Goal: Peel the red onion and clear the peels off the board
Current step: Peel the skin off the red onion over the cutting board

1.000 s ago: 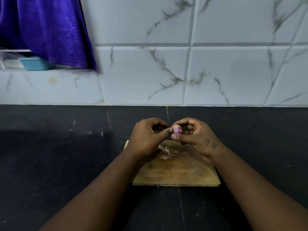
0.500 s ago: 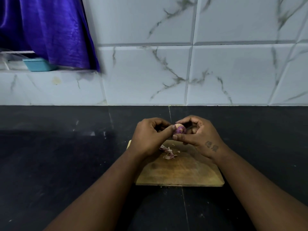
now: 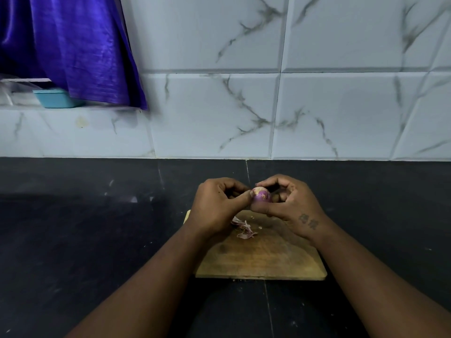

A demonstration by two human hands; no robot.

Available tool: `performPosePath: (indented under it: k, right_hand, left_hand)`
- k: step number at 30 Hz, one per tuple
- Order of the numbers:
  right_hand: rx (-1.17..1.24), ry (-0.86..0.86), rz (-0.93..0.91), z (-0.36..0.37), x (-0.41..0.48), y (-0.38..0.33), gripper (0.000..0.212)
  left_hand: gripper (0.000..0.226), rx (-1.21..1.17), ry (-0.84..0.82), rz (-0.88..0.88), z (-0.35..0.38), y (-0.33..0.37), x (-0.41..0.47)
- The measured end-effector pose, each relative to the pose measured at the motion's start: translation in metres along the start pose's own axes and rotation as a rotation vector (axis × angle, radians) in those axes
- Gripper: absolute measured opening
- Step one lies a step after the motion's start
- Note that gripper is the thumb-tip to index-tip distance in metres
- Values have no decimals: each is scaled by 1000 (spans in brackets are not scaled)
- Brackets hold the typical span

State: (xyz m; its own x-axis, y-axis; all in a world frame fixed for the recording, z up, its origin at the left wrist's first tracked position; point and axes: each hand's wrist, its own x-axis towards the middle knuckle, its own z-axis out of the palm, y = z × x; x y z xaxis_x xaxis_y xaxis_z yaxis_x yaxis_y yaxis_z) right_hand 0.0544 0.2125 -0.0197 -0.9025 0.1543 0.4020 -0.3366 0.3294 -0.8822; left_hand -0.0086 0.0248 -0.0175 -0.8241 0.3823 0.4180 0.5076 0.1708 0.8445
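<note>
A small red onion (image 3: 261, 195), purple with pale patches, is held above the far end of the wooden cutting board (image 3: 263, 259). My right hand (image 3: 290, 203) cups it from the right, fingers curled over the top and thumb below. My left hand (image 3: 217, 206) presses its thumb tip against the onion's left side, fingers curled. A small pile of pinkish peels (image 3: 244, 229) lies on the board just below my left hand, with a few tiny scraps beside it.
The board sits on a dark stone counter (image 3: 85, 240) against a white marble-tiled wall (image 3: 317, 106). A purple cloth (image 3: 73, 45) hangs at upper left over a ledge holding a teal container (image 3: 55, 98).
The hands and onion have shifted slightly right and up in view. The grip on the onion looks the same, and the peels have stayed in place.
</note>
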Motion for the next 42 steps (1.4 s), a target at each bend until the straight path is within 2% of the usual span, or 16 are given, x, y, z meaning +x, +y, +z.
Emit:
performPosePath:
  k: [7,13,20,28,34,38,42]
  right_hand:
    - [34,-19,11,1,1,0,46]
    - [30,-6,2,0,0,0,46]
    - [51,-11,17,0,1,1,45]
    - [69,-9,22,2,0,0,46]
    - [42,55,43,1,2,3,53]
    - [25,53,36,2,1,2,57]
    - [68,36,53,3,1,0,54]
  left_hand:
    - [12,14,35,-7,0,-4,2]
    - [7,-17,11,12,1,1,0]
    - [15,-22,48,-15,2,0,-1]
    - [14,9,49,5,4,-2,1]
    - [10,-164,41,-85,7,-1,0]
    - [4,-143,2,-59,6,-1,0]
    - [8,-96,27,-88,5,-1,1]
